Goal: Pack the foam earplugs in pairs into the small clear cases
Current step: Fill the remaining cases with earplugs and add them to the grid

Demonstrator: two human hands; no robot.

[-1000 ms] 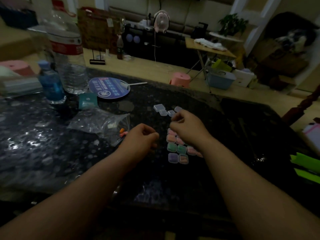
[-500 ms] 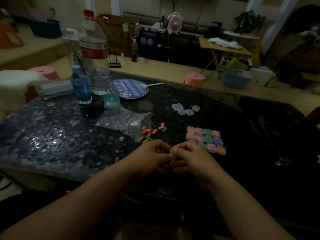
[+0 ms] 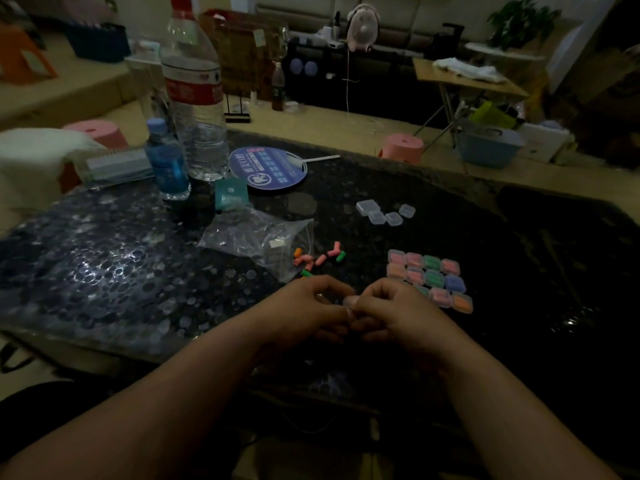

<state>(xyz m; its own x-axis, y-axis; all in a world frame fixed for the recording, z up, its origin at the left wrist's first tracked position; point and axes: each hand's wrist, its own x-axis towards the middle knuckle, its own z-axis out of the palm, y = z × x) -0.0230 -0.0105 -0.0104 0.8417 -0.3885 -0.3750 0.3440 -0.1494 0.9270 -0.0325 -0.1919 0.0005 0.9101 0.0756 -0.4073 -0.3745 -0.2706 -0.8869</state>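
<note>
The dark bench (image 3: 104,271) carries a clear bag (image 3: 256,237), lying crumpled. Behind and left of the bag stand a small blue bottle (image 3: 166,161) and a tall water bottle (image 3: 194,98), with a round blue fan (image 3: 268,166) flat behind the bag. Touching the bag's right edge lie the loose earplugs (image 3: 318,259), pink, orange and green, in a small scatter.

In front of the bag and to its right, the left hand (image 3: 304,306) has its fingers curled in, its fingertips meeting those of the right hand. Between the two sets of fingertips shows a small pale case (image 3: 348,301), pinched from both sides; the dim light hides whether its lid is up or down, and whether anything is inside. The right hand (image 3: 398,313) is likewise curled tight around it.

Right of the bag, further back, sit four empty cases (image 3: 384,213) in a loose cluster. Further right lie the filled cases (image 3: 429,275), packed edge to edge in rows.
</note>
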